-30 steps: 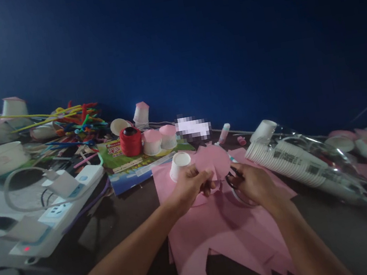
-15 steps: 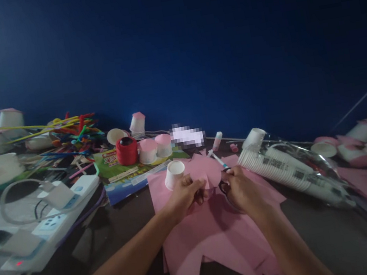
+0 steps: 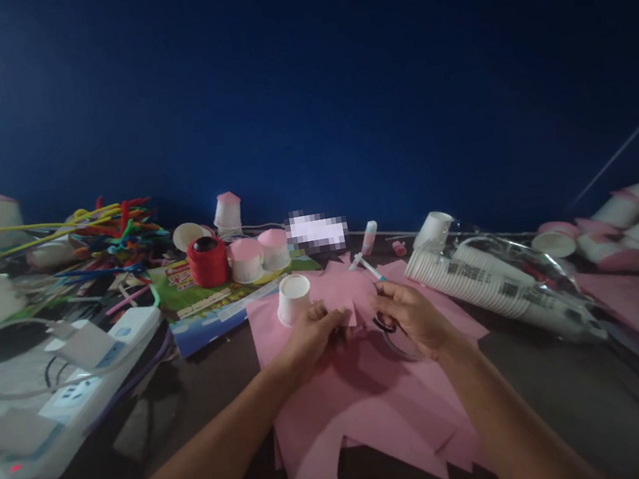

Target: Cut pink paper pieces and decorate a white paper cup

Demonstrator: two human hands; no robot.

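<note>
My left hand [image 3: 312,340] pinches the near edge of a round pink paper piece [image 3: 350,287] that has a slit or folded flap toward me. On its right side, the fingers of my right hand [image 3: 413,317] are closed at the paper's edge. Black-handled scissors [image 3: 385,326] hang looped in that same hand; their blades are hidden. Just left of the paper piece, a white paper cup [image 3: 294,301] stands upright. Beneath both hands lie pink paper sheets [image 3: 346,398] with cut-out edges.
A glue stick [image 3: 369,238] and its pink cap [image 3: 399,248] are behind. At right lies a bagged stack of cups [image 3: 473,279]. Leftward are red yarn [image 3: 208,263], pink-topped cups [image 3: 246,260], pipe cleaners [image 3: 125,227] and a power strip [image 3: 76,399]. A dark blue wall [image 3: 294,88] closes the back.
My right hand's fingers have come up to the right edge of the paper piece, and the scissors have swung lower in it. The left hand keeps its pinch. The view has shifted slightly.
</note>
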